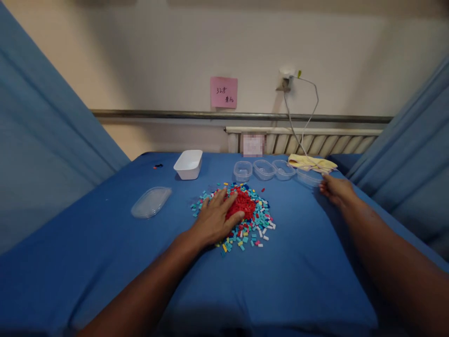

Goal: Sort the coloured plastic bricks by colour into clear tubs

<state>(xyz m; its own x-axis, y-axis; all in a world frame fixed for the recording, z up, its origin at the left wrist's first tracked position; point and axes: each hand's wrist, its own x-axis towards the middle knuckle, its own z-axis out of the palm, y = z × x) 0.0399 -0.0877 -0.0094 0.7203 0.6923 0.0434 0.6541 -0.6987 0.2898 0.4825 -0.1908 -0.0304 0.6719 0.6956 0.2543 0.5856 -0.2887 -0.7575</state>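
Our left hand [214, 216] lies spread on the brick pile [242, 213]; our right hand [335, 189] touches a clear cup [308, 177], fingers loosely together; we should sweep gently.

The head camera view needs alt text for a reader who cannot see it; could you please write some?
A person's left hand lies flat on a pile of small coloured bricks on a blue cloth-covered table, while the right hand touches one of four clear plastic tubs. A white tray and a clear lid lie nearby.

White tub [188, 164], clear lid [151, 202], yellow cloth [310, 162], pink note [223, 92], plugged-in charger cable [302, 122].
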